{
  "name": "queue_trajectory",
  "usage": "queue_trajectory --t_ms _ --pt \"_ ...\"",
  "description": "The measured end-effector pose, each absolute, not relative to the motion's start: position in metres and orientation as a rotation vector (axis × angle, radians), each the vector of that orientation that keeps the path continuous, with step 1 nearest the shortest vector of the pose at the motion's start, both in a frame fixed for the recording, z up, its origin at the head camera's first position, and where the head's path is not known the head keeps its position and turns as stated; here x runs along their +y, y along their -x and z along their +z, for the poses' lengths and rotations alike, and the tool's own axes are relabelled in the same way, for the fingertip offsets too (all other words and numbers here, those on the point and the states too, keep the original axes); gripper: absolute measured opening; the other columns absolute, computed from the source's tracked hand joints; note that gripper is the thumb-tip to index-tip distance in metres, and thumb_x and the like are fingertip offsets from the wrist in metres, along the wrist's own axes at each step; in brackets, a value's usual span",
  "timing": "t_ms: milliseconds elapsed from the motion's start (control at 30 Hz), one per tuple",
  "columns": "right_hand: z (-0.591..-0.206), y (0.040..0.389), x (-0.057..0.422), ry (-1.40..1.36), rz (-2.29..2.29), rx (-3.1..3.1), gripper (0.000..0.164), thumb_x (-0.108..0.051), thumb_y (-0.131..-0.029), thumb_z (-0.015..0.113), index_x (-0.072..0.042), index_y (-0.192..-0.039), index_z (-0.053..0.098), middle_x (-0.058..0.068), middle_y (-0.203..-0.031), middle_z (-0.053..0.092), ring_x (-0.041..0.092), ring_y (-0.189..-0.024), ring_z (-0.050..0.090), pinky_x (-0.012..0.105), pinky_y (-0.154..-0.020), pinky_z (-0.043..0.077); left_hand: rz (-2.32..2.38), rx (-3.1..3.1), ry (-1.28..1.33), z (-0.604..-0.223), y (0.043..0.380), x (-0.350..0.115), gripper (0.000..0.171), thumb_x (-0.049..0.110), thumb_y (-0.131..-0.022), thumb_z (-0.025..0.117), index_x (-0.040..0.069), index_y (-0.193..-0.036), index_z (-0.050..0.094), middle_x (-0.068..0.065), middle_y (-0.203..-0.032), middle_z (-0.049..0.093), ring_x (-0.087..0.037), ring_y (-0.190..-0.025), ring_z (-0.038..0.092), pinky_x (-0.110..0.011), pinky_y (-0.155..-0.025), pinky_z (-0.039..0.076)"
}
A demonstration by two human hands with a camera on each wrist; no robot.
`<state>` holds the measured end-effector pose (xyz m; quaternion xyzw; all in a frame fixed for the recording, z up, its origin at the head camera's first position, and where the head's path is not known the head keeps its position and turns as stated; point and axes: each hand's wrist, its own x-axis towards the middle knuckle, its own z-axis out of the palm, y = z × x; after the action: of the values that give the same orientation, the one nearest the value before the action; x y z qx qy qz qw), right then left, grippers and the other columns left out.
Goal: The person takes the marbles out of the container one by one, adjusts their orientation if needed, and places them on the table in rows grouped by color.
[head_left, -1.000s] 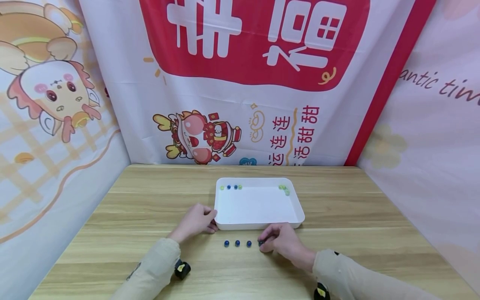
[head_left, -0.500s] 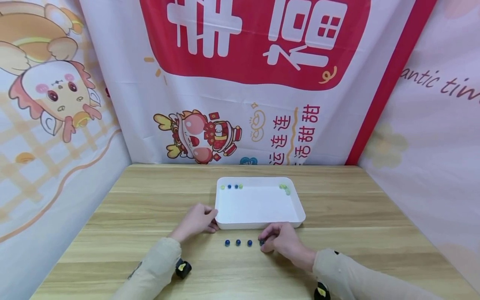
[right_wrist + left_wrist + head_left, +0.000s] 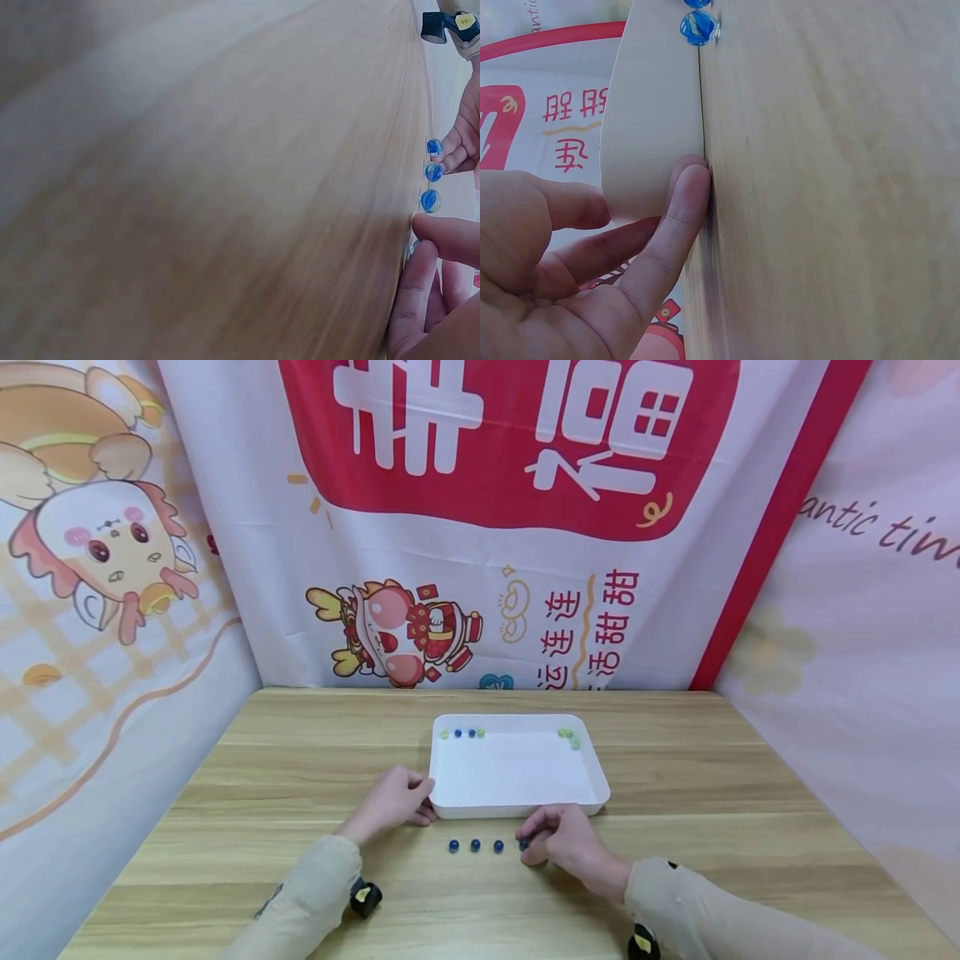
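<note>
We see the blue marble (image 3: 522, 843) on the tabletop (image 3: 285, 777), at about ten o'clock from the palm of the right hand (image 3: 572, 850), between its thumb and forefinger. Those fingers look pinched on it, though they partly hide it. This hand is much the nearer one. The marble is round, with no long axis, but we see the three loose blue marbles (image 3: 476, 845) continuing its row toward nine o'clock. The white tray (image 3: 510, 777) lies at twelve o'clock from the row, its long side roughly parallel. The left hand (image 3: 388, 803) grips the tray's seven o'clock corner, thumb at the rim and fingers against the lower wall.

On the backdrop (image 3: 487, 497) we read a sideways 幸福, with smaller 连连 and 甜甜; the right-hand cloth (image 3: 862, 610) shows "antic tim", cut off. We can't read the wristband's yellow label (image 3: 366, 895).
</note>
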<state>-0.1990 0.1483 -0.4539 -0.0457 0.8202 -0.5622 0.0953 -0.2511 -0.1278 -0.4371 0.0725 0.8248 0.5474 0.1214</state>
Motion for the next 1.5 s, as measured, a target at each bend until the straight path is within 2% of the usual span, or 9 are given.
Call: queue_trajectory --t_ms 667,1033,1500 --pt "-0.4535 0.1986 0.1479 0.169 -1.664 2.439 0.030 0.009 -0.065 0.084 -0.001 -0.090 0.071 0.008 -0.089 0.072 0.019 -0.079 0.065 0.028 -0.071 0.053 1.581 2.418 -0.212 -0.4361 0.2507 -0.1284 0.029 0.007 -0.102 0.050 -0.006 -0.085 0.070 -0.015 -0.076 0.068 -0.026 -0.070 0.069 -0.034 -0.064 0.061" --pt "-0.4520 0.1991 0.1487 0.140 -1.636 2.438 0.035 0.008 -0.063 0.085 -0.002 -0.092 0.070 0.006 -0.089 0.069 0.018 -0.075 0.060 0.029 -0.067 0.050 1.580 2.412 -0.216 -0.4389 0.2520 -0.1293 0.028 0.007 -0.102 0.051 -0.005 -0.085 0.070 -0.014 -0.076 0.068 -0.026 -0.069 0.069 -0.034 -0.064 0.061" --pt "-0.4534 0.1996 0.1459 0.176 -1.669 2.421 0.030 0.009 -0.067 0.084 0.001 -0.091 0.069 0.008 -0.089 0.071 0.019 -0.076 0.064 0.025 -0.063 0.055 1.548 2.416 -0.216 -0.4401 0.2560 -0.1327 0.028 0.010 -0.102 0.051 -0.004 -0.089 0.071 -0.014 -0.078 0.068 -0.025 -0.070 0.069 -0.033 -0.064 0.061"
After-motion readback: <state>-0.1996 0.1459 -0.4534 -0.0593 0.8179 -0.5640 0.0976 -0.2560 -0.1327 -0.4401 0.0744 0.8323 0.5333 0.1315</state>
